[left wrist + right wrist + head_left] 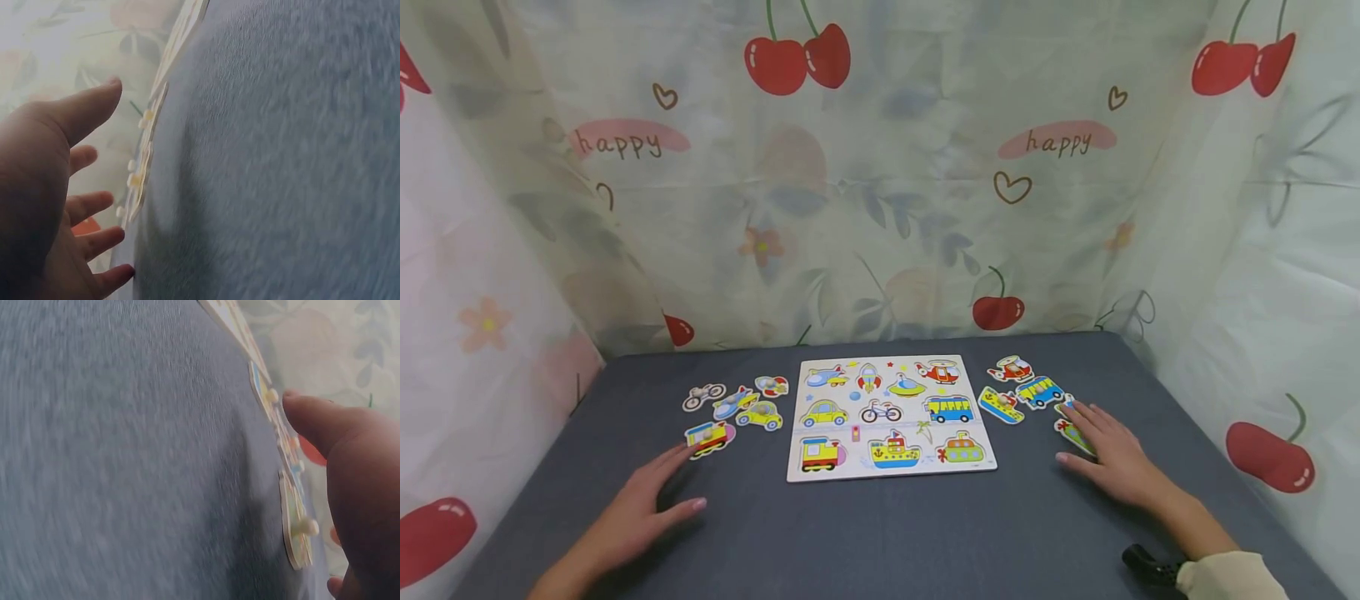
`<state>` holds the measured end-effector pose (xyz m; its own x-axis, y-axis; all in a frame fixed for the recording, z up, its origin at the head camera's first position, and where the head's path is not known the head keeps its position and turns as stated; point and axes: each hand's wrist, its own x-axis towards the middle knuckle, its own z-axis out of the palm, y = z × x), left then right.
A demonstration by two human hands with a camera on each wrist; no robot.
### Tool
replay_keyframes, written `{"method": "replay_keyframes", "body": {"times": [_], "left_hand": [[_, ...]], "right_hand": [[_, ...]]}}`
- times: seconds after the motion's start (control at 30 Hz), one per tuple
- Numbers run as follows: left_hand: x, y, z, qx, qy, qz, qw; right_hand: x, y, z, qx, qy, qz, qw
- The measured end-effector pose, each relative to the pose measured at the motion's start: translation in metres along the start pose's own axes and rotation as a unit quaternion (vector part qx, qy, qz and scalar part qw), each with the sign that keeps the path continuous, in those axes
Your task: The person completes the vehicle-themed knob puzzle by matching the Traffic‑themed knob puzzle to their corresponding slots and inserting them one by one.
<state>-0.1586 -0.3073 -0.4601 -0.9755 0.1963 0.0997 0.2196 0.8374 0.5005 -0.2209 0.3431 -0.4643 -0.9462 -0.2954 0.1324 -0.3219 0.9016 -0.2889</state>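
My left hand (640,504), fingers spread, hovers at the near side of a train puzzle piece (710,442); whether a fingertip touches it I cannot tell. Around that piece lie a car piece (760,415), a plane piece (733,403), a bicycle piece (703,397) and a rocket piece (772,385). On the other side, my right hand (1108,458) is extended beside a green submarine piece (1073,435), partly covering it and another piece (1063,405). In the right wrist view a peg knob (306,526) stands up from a piece. Neither hand grips anything.
Between the hands lies a white puzzle board (857,457) with vehicle pictures. Right of it are a helicopter piece (1011,368), a bus piece (1040,392) and a ship piece (1001,406). A dark cloth (880,542) covers the table; patterned curtains (880,208) surround it.
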Motion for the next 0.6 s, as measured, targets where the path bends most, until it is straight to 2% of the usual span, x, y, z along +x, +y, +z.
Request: {"method": "replay_keyframes", "body": {"times": [0.07, 0.2, 0.27, 0.43, 0.6], "left_hand": [[0.001, 0.004, 0.001, -0.009, 0.007, -0.009, 0.9999], [0.003, 0.017, 0.003, -0.026, 0.013, -0.051, 0.9983], [0.005, 0.024, 0.005, -0.042, 0.022, -0.058, 0.9972], [0.008, 0.034, 0.013, -0.087, 0.068, -0.036, 0.9933], [0.010, 0.042, 0.025, -0.116, 0.113, -0.017, 0.9867]], "right_hand": [[0.002, -0.004, 0.001, 0.008, 0.007, 0.003, 1.000], [0.005, -0.009, 0.004, 0.032, 0.018, 0.010, 0.999], [0.006, -0.011, 0.005, 0.054, 0.023, 0.013, 0.998], [0.008, -0.019, 0.007, 0.093, 0.031, 0.034, 0.995], [0.011, -0.028, 0.010, 0.081, 0.057, 0.055, 0.994]]}}
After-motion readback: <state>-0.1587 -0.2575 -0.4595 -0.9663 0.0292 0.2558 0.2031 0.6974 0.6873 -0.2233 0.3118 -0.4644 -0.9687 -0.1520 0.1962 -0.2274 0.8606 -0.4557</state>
